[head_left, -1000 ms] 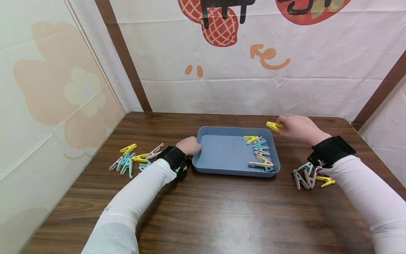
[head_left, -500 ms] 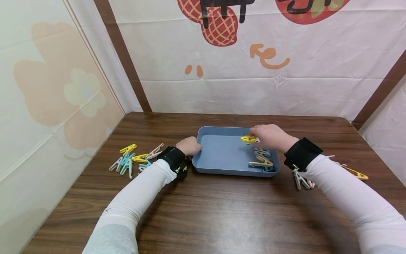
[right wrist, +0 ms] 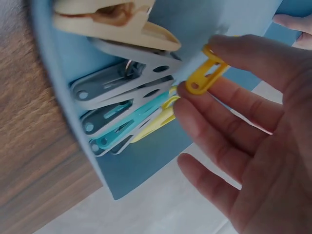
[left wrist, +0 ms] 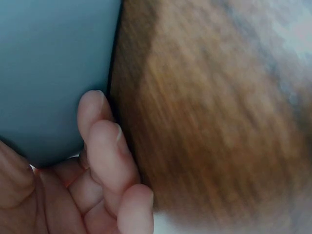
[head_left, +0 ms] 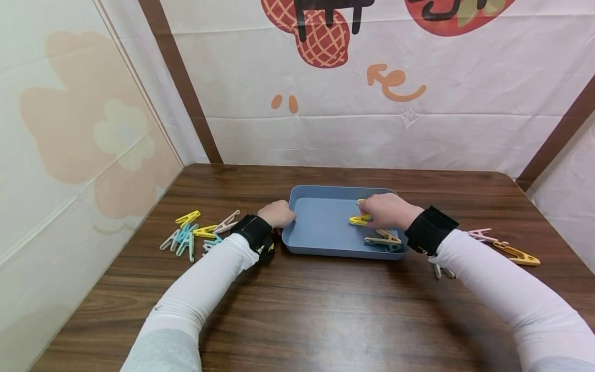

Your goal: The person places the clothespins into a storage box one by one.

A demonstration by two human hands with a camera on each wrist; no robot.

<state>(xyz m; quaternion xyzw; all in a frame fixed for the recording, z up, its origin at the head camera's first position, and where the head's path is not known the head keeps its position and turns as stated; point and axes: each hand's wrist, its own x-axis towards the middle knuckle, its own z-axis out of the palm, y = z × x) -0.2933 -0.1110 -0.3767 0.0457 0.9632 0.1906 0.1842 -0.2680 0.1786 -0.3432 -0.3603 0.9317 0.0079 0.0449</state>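
My left hand (head_left: 277, 213) grips the left side of the shallow blue tray (head_left: 316, 219), fingers curled against its outer wall in the left wrist view. Inside the tray, toward its right side, my right hand (head_left: 389, 211) pinches a yellow clothespin (right wrist: 207, 74) between thumb and fingertips. Beside it, along the tray's right wall, lies a row of clothespins: a beige one (right wrist: 109, 27), grey ones (right wrist: 109, 87), a teal one (right wrist: 127, 125) and another yellow one (right wrist: 155, 126). In the head view the right hand hides part of this row.
On the brown wooden table (head_left: 325, 310), left of the tray, lies a loose pile of yellow, blue, green and pale clothespins (head_left: 188, 235). Right of it, partly behind the right sleeve (head_left: 492, 274), are pink (head_left: 481, 233), grey and yellow ones (head_left: 518, 254). A printed cloth (head_left: 251, 139) hangs behind.
My right hand has brought the yellow clothespin from beyond the tray's back right corner leftward over the tray, then nearer to me along the row. The left hand has stayed on the tray.
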